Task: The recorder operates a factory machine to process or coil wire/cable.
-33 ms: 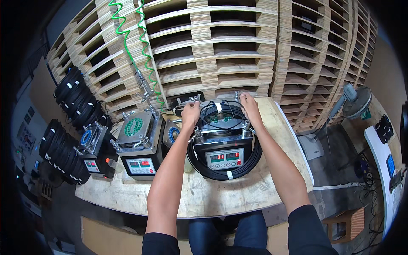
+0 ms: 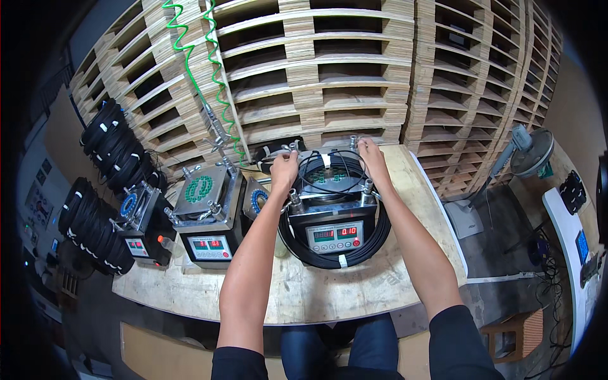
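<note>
Black coils [image 2: 95, 231] piled far left; boxy machine [image 2: 209, 246] with green ring [image 2: 198, 189]. Left hand [image 2: 284, 170] at rear-left post [image 2: 293, 147], fingers curled, grip unclear. Cable loop [image 2: 311, 257] around display machine [image 2: 335, 237] on wooden table [image 2: 373, 292]. Right hand [image 2: 372, 158] at rear-right post [image 2: 353, 142], grip unclear.

Wood pallets [image 2: 348, 82] stacked high in bkgd — pale wood-top table [image 2: 301, 296] in front, grey flr [image 2: 503, 253] at R, w/ standing fan [image 2: 531, 153] nr white-edged desk [image 2: 565, 244].

Wooden surface [image 2: 342, 294] is bearing a small left machine [image 2: 154, 218], a larger middle machine [image 2: 209, 243], and a right machine [image 2: 334, 235] ringed by a black cable coil [image 2: 315, 259].
</note>
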`<state>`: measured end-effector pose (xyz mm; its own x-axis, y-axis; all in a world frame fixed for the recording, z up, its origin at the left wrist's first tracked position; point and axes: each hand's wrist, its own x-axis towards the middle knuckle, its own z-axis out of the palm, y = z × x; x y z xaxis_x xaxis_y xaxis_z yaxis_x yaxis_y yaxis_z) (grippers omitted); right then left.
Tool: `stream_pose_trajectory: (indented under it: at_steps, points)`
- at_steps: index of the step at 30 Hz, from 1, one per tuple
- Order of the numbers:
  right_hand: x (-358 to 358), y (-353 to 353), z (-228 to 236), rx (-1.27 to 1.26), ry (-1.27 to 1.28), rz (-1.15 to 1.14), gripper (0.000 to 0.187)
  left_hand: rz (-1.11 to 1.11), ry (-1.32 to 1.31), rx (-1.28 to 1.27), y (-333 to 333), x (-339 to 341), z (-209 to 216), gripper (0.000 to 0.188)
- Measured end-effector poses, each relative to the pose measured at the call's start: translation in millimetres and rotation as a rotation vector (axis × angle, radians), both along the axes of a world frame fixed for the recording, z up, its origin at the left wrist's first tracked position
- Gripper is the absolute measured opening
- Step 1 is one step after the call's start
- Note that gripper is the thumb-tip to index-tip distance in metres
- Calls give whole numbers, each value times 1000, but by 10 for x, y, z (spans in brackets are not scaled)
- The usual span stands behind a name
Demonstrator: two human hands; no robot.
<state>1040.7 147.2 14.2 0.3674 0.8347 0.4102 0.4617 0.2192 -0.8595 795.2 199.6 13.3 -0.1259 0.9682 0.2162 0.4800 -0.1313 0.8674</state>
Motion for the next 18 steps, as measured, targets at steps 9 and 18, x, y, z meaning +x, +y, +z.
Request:
stream_pose_trajectory:
  at_steps: [9,18]
  points:
    - [43,115,-74,-98,-68,-15,42,-17,-2,-1,48,-54,-37,55]
    - [-16,-7,12,32,-26,12,43,16,16,-10,49,-36,-23,57]
